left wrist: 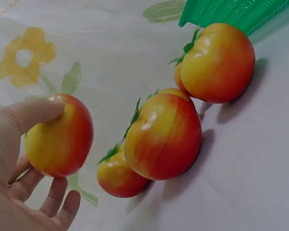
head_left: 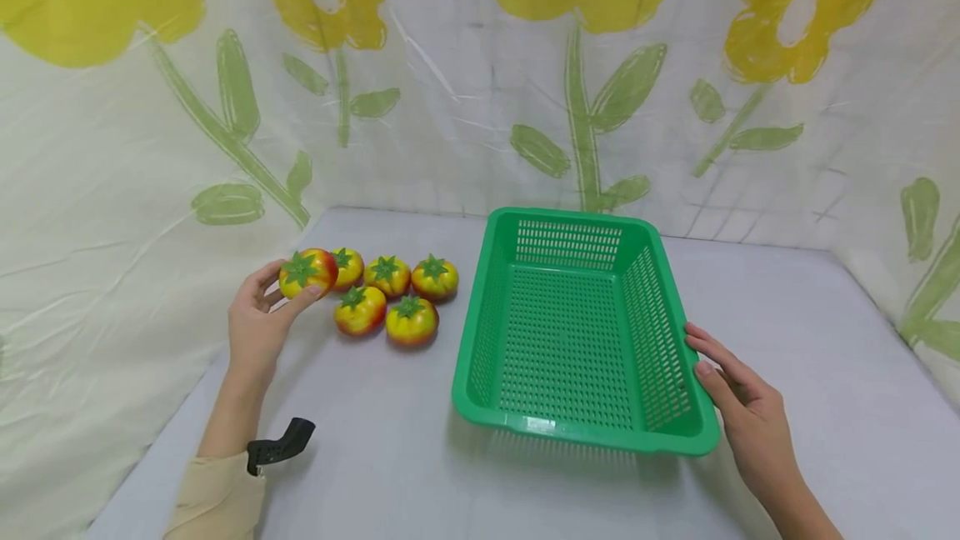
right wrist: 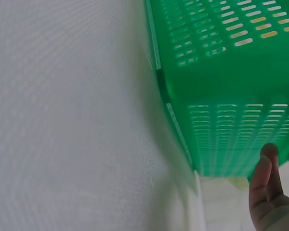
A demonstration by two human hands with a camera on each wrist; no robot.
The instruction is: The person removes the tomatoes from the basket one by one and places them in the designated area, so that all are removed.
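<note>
My left hand (head_left: pixel 258 319) holds a red and yellow tomato (head_left: pixel 309 270) with a green star-shaped leaf cap, thumb on one side and fingers on the other. In the left wrist view the held tomato (left wrist: pixel 62 137) is raised beside the others, and the last fingers extend loosely below it. Several like tomatoes (head_left: pixel 412 323) sit grouped on the table to its right. At the right side of a green plastic basket (head_left: pixel 585 437), my right hand (head_left: pixel 750 415) touches the rim with its fingertips, fingers relaxed. No tomato lies inside the basket.
The white table (head_left: pixel 360 457) runs back to a cloth backdrop (head_left: pixel 450 65) printed with yellow flowers, which also hangs at both sides. A black strap end (head_left: pixel 281 445) sticks out from the left wrist by a beige sleeve (head_left: pixel 217 494).
</note>
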